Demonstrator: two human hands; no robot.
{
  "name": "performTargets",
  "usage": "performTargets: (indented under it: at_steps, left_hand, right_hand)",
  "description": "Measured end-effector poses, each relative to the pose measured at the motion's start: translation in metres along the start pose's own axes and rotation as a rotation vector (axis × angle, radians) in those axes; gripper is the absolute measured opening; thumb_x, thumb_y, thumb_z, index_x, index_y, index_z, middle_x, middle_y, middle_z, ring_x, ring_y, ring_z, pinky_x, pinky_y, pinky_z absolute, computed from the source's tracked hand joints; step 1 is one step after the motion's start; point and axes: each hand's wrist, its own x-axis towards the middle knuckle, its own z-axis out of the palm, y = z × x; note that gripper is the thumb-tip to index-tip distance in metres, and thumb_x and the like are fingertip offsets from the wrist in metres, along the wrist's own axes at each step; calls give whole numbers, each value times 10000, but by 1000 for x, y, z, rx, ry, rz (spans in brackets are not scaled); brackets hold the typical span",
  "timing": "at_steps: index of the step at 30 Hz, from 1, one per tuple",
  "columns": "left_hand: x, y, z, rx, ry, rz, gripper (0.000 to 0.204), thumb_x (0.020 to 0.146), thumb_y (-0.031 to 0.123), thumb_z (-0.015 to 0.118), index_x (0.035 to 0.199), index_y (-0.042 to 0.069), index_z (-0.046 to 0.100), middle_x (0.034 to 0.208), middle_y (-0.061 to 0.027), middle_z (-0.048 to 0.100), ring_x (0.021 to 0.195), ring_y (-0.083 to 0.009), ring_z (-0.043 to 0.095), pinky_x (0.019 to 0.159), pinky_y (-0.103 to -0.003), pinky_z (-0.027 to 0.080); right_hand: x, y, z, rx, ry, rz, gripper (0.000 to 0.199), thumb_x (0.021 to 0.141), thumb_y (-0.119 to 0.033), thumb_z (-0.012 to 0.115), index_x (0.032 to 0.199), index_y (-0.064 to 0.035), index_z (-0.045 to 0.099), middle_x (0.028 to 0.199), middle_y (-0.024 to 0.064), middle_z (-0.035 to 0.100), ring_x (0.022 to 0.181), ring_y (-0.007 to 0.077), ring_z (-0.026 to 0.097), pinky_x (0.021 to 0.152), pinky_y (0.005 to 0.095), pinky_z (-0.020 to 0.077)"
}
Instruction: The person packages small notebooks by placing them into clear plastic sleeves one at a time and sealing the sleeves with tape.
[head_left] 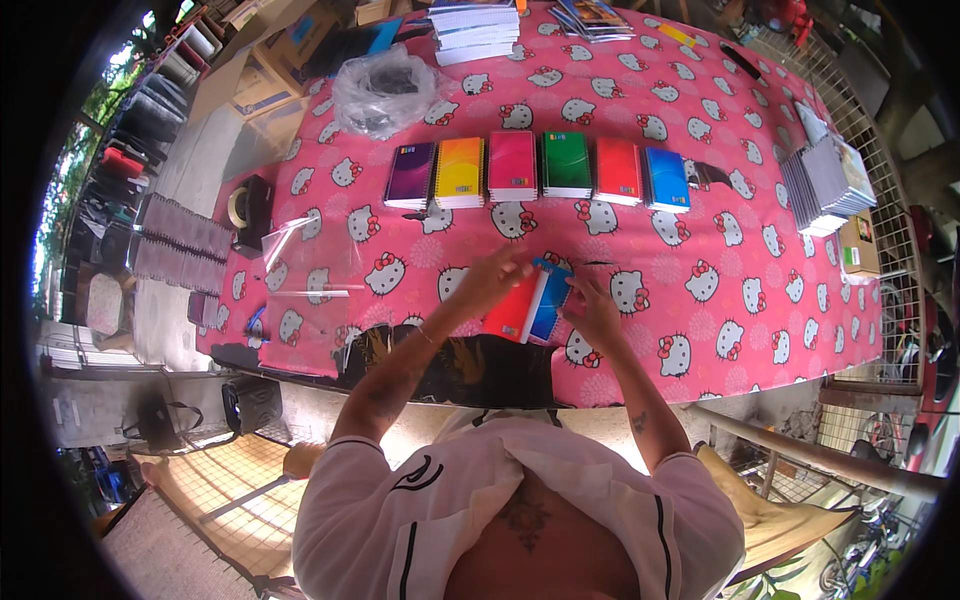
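Note:
At the table's near edge, a small red notebook (pixel 507 314) and a small blue spiral notebook (pixel 547 308) lie side by side, tilted and touching or overlapping. My left hand (pixel 492 280) is closed, its fingers curled at the top of the red notebook; whatever is between the fingertips is hidden. My right hand (pixel 596 312) grips the blue notebook by its right, spiral-bound edge. Beyond my hands stands a row of small spiral notebooks in piles: purple (pixel 410 172), yellow (pixel 460 170), pink (pixel 513 164), green (pixel 567 163), red (pixel 618 168) and blue (pixel 667 177).
Clear plastic sleeves (pixel 315 262) and a tape dispenser (pixel 248 212) lie left, near stacked spiral notebooks (pixel 180 240). Crumpled plastic (pixel 385 92) and a book stack (pixel 475 32) sit at the back. More notebooks (pixel 825 185) stand right on the pink patterned tablecloth (pixel 720 300).

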Motion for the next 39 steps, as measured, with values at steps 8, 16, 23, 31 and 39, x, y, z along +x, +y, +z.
performTargets:
  at_steps: [8,16,23,31,39]
  left_hand:
    - [4,-59,9,279,325,369,452,917,168,646,1341,47,545,1343,-189,576,1262,-339,544,1046,-417,458]
    - [74,-59,-92,844,629,536,316,836,1,581,1145,54,625,1061,-154,689,999,-332,660,939,-453,506]
    - [16,-4,-105,314,889,271,109,1007,80,500,1054,3,559,886,-232,632,773,-351,649,594,-417,498]
    - [-43,45,-50,29,636,559,172,950,-33,499,1108,-22,568,1054,-192,648,882,-338,660,779,-386,534]
    - [-94,-18,30,679,263,520,485,911,157,619,1352,-6,499,1453,-222,437,1366,-391,412,1098,-552,337]
  right_hand:
    - [76,-48,-2,-215,177,-243,528,807,-107,719,1314,-99,572,1247,148,579,1122,333,581,949,449,481]
    - [209,-61,49,-400,242,-493,371,832,-102,671,1198,-67,624,1173,64,620,1143,277,569,997,476,400]
    - [97,-27,-10,686,14,-113,300,831,60,580,1086,-74,665,1129,90,670,1105,323,618,957,381,476]
    - [54,8,-1,-5,-313,-518,333,783,58,585,1022,-131,719,1291,79,629,1258,331,544,1019,450,447]
    - [141,8,-13,-284,455,-407,432,788,8,621,1207,-97,637,1315,66,604,1233,290,551,1041,455,409]
